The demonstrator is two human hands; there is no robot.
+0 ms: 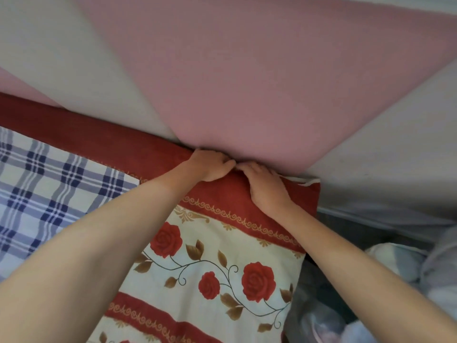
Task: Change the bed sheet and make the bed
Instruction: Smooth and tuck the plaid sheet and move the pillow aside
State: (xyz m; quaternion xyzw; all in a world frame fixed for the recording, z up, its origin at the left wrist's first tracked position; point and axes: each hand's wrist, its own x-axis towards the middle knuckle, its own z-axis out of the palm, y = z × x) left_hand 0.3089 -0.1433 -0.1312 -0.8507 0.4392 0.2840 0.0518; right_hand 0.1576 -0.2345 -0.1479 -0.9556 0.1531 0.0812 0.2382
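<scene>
A bed sheet (210,280) printed with red roses on cream and dark red borders covers the near right corner of the bed. My left hand (210,165) and my right hand (265,186) sit side by side at its far red edge, where the mattress meets the wall. The fingers of both hands curl into the red fabric and press it down toward the gap at the wall. A blue and white checked cloth (49,194) lies on the bed to the left, partly under the red border.
A wall (247,70) painted in pink and grey panels rises right behind the bed. To the right, below the bed's edge, lie pale bundled fabrics and a plastic bag (395,263) on a dark floor.
</scene>
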